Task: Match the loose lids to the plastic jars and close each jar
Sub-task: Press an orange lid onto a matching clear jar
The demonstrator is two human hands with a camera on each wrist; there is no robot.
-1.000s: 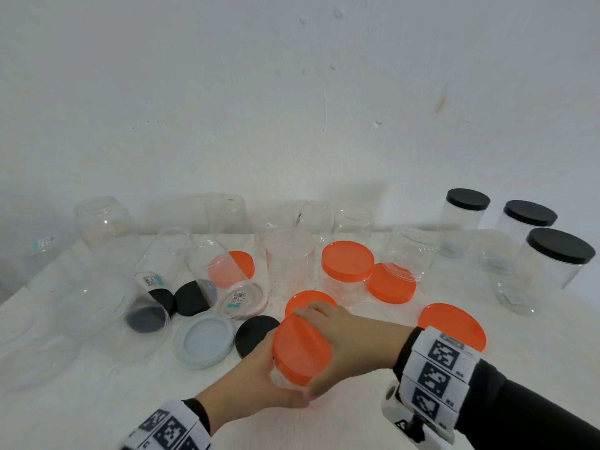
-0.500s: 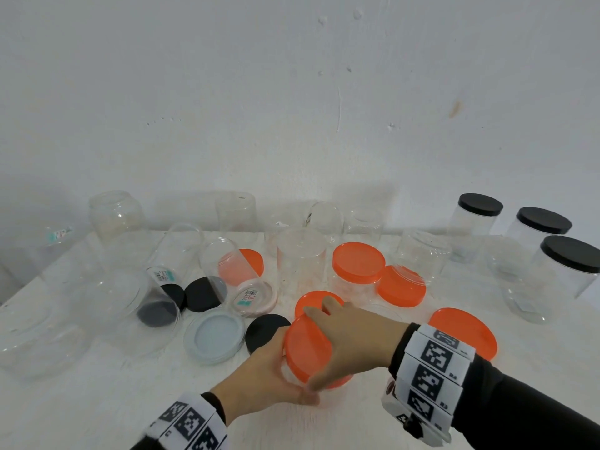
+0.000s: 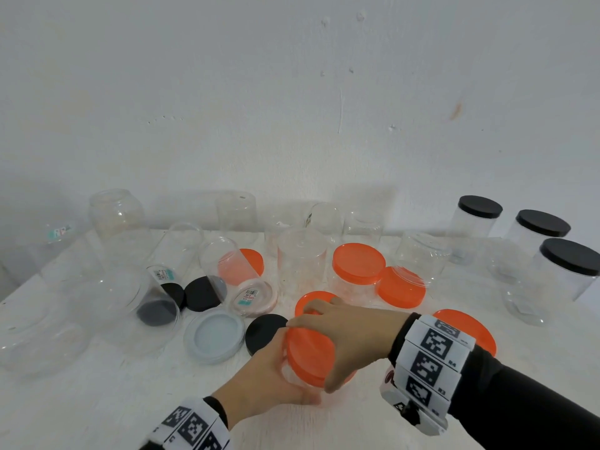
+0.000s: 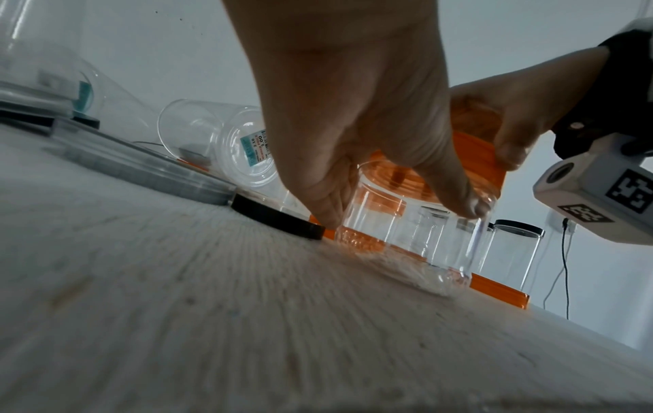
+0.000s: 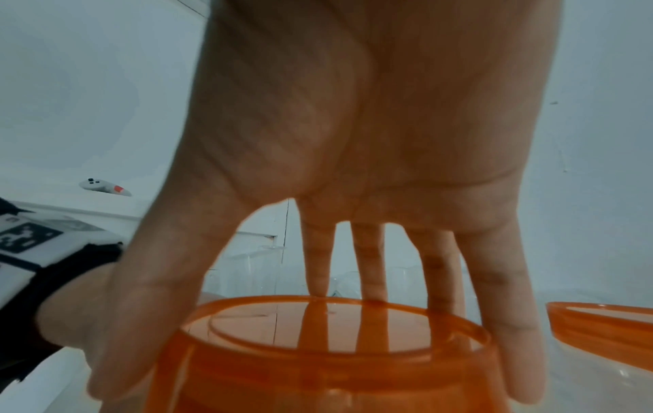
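Note:
A small clear jar (image 4: 406,223) stands tilted on the white table (image 3: 81,401), near the front middle. My left hand (image 3: 269,375) grips its body from the left, thumb and fingers around the wall (image 4: 381,156). An orange lid (image 3: 310,357) sits on the jar's mouth. My right hand (image 3: 344,339) reaches over from the right and grips the lid's rim with thumb and fingers spread around it (image 5: 335,335). More orange lids lie loose: one behind the hands (image 3: 311,298), one at the right (image 3: 477,329).
Several open clear jars stand or lie across the back and left. A jar with an orange lid (image 3: 357,261) stands behind. Three black-lidded jars (image 3: 480,207) stand at the far right. Black lids (image 3: 264,331) and a grey lid (image 3: 212,334) lie left of the hands.
Both hands keep hold of the jar and orange lid. The right hand has turned around the lid, its fingers now spread further over the rim. The head view has shifted slightly.

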